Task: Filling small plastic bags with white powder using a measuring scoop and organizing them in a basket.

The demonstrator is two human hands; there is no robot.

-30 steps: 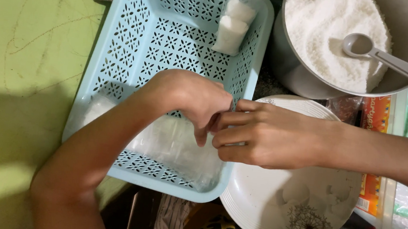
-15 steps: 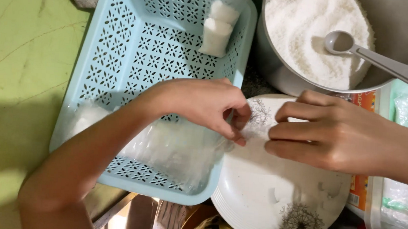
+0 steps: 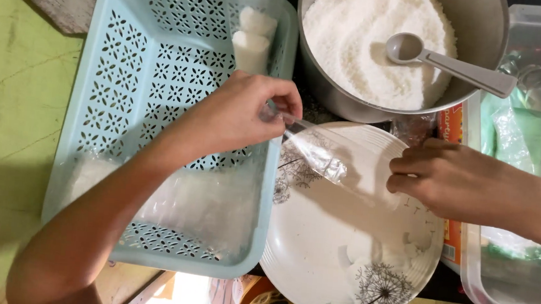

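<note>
I am pinching a clear bag [image 3: 312, 152] taut between my left hand [image 3: 241, 115] and right hand [image 3: 452, 184], both closed on its ends, over the plate [image 3: 351, 265] beneath them.

clear plastic bag [image 3: 318, 158] stretched above plate [image 3: 340, 239]

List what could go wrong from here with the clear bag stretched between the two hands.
1. The thin clear bag is pulled between the left hand and right hand; it might tear or slip from the pinch.
2. The spoon handle juts past the pot rim, close to the right hand; a bump could flick the white grains out.
3. The plate overhangs the basket edge and may tip if pressed.
</note>
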